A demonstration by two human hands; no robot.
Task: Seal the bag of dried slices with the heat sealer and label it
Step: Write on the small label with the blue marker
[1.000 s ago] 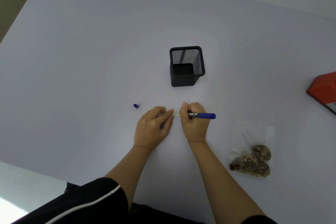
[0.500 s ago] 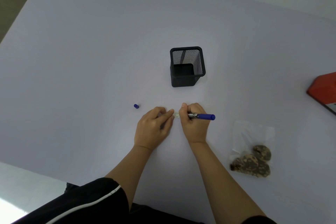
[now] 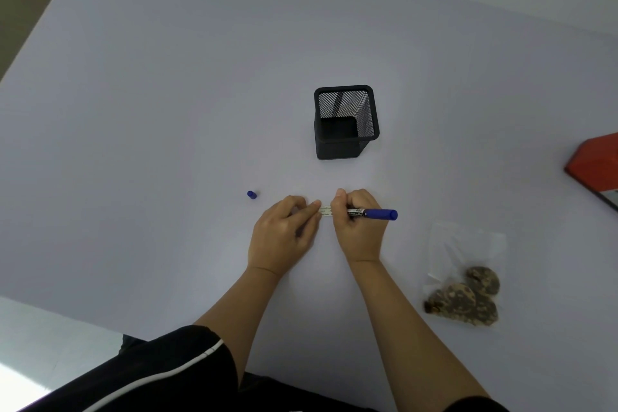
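A small white label (image 3: 325, 211) lies on the pale table between my two hands. My left hand (image 3: 284, 236) presses its fingertips on the label's left end. My right hand (image 3: 359, 227) grips a blue marker (image 3: 374, 213) whose tip, hidden by the fingers, points at the label. The marker's blue cap (image 3: 251, 194) lies alone to the left. A clear bag of dried brown slices (image 3: 465, 281) lies flat to the right of my right arm. The orange heat sealer (image 3: 598, 167) shows at the right edge.
A black mesh pen holder (image 3: 346, 122) stands just behind my hands. The table's near edge (image 3: 100, 324) runs along the lower left, and its left edge slants up toward a brown floor.
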